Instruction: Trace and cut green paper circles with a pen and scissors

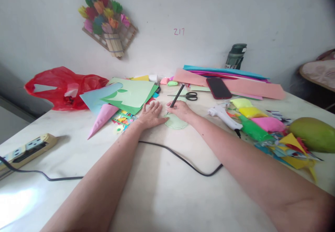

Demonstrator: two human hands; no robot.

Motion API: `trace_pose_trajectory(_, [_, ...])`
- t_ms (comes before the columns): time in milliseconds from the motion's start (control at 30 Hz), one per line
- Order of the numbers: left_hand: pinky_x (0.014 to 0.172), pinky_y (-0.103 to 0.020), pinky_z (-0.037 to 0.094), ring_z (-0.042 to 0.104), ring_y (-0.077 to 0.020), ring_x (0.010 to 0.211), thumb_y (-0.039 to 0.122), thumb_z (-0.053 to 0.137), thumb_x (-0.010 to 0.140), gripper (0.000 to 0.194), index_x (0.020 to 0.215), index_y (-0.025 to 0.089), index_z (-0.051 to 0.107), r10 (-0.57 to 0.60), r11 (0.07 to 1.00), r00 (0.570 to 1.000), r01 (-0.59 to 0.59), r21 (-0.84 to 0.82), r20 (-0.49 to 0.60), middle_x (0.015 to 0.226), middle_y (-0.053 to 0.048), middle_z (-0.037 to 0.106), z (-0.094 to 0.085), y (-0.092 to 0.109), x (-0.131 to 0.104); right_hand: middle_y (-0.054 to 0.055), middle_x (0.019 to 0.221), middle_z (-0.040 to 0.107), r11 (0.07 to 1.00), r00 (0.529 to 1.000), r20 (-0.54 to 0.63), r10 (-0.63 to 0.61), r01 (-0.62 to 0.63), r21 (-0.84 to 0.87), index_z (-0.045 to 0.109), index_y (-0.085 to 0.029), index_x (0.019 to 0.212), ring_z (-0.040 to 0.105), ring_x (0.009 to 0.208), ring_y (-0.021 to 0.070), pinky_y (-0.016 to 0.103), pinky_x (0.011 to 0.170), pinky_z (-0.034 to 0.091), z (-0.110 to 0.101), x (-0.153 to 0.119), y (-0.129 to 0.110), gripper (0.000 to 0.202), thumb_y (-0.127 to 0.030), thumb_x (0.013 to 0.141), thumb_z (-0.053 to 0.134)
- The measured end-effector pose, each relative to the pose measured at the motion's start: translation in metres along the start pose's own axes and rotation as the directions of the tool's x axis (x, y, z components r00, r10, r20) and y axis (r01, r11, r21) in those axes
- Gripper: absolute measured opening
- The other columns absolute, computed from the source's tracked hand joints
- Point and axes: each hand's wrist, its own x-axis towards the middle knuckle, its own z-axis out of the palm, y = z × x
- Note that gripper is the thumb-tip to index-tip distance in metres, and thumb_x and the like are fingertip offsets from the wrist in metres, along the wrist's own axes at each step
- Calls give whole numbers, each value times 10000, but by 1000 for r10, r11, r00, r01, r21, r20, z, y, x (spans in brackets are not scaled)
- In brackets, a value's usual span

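My right hand point(180, 109) is closed round a black pen point(178, 95), its tip down at a pale green paper piece point(176, 122) with a scalloped outline. Flat on the table, fingers spread, my left hand point(151, 115) has its thumb at the paper's left edge. Black-handled scissors point(191, 96) lie just beyond my right hand. Left of my left hand are green paper sheets point(131, 94) and a pink paper cone point(102, 119).
A white glue gun point(225, 117), bright clay packets point(252, 112), a green mango point(312, 134) and paper scraps point(294, 148) lie right. A phone point(218, 88) rests on coloured paper. Left are a red bag point(68, 88) and power strip point(31, 148); a black cable point(180, 158) crosses the table.
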Motion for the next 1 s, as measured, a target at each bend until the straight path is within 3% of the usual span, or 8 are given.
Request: trace_pose_trajectory(1000, [1045,-503,-87,-36,-238,1360,668,182,792,836,1432,139,92,19,1000,1000,-19,-11,-16,1491,-60,25,3,-3,2,59,798,685,994,998,-51,41,-36,100,662,-131,799,638,765,170,281,742,489,0,0,0,172,-254,681,640])
